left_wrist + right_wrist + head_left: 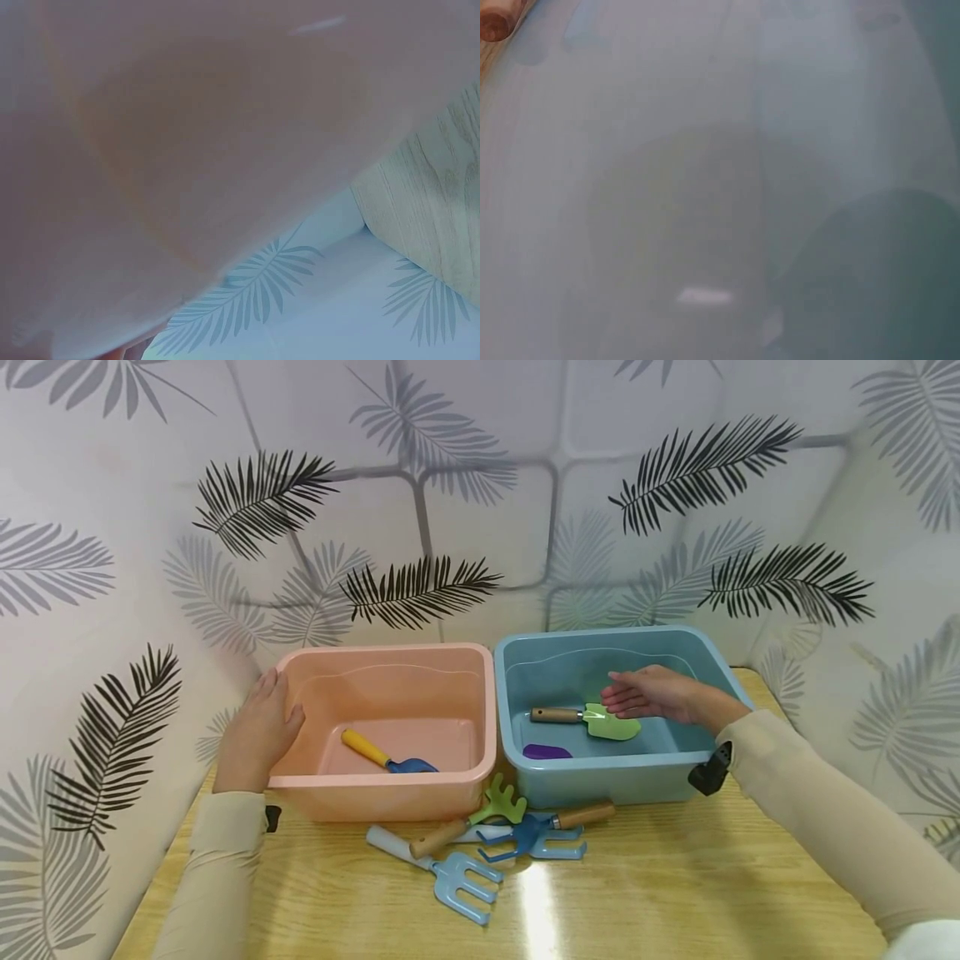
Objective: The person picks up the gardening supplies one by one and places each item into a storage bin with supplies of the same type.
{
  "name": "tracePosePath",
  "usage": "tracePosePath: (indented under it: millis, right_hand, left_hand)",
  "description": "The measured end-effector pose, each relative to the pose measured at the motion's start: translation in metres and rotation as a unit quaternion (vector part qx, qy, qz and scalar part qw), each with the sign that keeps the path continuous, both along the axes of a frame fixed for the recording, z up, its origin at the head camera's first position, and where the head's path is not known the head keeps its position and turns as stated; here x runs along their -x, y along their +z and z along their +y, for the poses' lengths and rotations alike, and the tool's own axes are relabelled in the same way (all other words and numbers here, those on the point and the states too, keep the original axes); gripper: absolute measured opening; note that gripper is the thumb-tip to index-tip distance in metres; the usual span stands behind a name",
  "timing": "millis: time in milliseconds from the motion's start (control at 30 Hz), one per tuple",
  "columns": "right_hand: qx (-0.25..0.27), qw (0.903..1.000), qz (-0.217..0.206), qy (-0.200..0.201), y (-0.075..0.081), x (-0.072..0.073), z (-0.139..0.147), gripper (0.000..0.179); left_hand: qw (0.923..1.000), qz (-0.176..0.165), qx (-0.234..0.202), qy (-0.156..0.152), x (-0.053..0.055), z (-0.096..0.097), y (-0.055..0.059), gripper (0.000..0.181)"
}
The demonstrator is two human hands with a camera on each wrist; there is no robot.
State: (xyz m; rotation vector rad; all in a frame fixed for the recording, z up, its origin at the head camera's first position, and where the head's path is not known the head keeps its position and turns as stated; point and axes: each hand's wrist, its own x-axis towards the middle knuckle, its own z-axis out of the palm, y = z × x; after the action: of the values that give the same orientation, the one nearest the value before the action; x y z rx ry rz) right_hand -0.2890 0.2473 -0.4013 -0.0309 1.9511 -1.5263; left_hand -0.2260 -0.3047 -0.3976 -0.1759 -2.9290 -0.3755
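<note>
My left hand (258, 727) rests on the left rim of a pink plastic bin (390, 802), fingers extended. Inside that bin lies a hand tool with a yellow handle (365, 747) and a blue head, partly hidden by the front wall. My right hand (648, 692) hovers over a blue plastic bin (615, 783), fingers loosely extended and holding nothing. Below its fingertips, on the bin floor, is a green trowel (611, 727) with a wooden handle. A purple piece (547, 751) shows beside it, mostly hidden. Blurred bin walls fill most of both wrist views.
On the wooden table (360, 910) before the bins lie a light blue hand rake (459, 881), a green hand rake (438, 838), a blue hand rake (531, 833) and another light blue rake (558, 852) beneath. A leaf-patterned wall covering (480, 527) stands close behind.
</note>
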Motion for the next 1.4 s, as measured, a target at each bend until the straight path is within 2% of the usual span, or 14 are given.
tracePosePath:
  millis: [200,500,633,767,833,900,967,1000,1067,1167,1233,1400]
  right_hand:
    - [0.004,0.9995,0.030,0.003,0.004,-0.002,-0.003,0.050]
    - [0.008,0.9936,0.113,-0.003,0.019,-0.013,0.004,0.052]
    - [-0.047,0.9832,0.176,0.012,0.035,-0.022,0.013,0.051]
    - [-0.103,0.9684,0.224,0.036,0.047,-0.033,0.024,0.052]
    - [-0.118,0.9621,0.243,0.035,0.051,-0.038,0.030,0.051]
    - [-0.137,0.9520,0.272,0.031,0.052,-0.041,0.037,0.050]
    - [-0.164,0.9366,0.309,0.020,0.053,-0.043,0.044,0.048]
    - [-0.183,0.9267,0.328,0.012,0.053,-0.044,0.048,0.047]
    - [-0.236,0.9009,0.364,-0.007,0.054,-0.044,0.057,0.049]
    - [-0.297,0.8742,0.383,-0.036,0.052,-0.045,0.070,0.051]
    - [-0.321,0.8608,0.392,-0.044,0.048,-0.044,0.079,0.052]
    - [-0.352,0.8379,0.416,-0.029,0.027,-0.037,0.098,0.050]
  left_hand:
    - [0.9999,0.011,-0.005,-0.004,-0.001,-0.001,0.000,0.058]
    - [0.9995,0.027,0.003,-0.012,0.001,0.000,-0.002,0.058]
    - [0.9992,0.036,0.009,-0.017,0.000,0.001,-0.003,0.057]
    - [0.9991,0.039,0.012,-0.013,-0.001,0.001,-0.003,0.058]
    - [0.9992,0.037,0.011,-0.011,-0.001,0.001,-0.002,0.058]
    - [0.9994,0.033,0.009,-0.009,-0.001,0.001,-0.002,0.058]
    - [0.9995,0.028,0.008,-0.007,-0.001,0.000,-0.002,0.058]
    - [0.9996,0.025,0.008,-0.006,-0.001,0.000,-0.002,0.059]
    - [0.9998,0.018,0.005,-0.004,-0.002,0.000,-0.002,0.059]
    - [0.9999,0.011,0.004,-0.001,-0.002,0.000,-0.001,0.060]
    - [1.0000,0.007,0.003,-0.001,-0.002,0.000,0.000,0.060]
    - [1.0000,0.006,0.002,-0.003,-0.002,0.002,0.002,0.060]
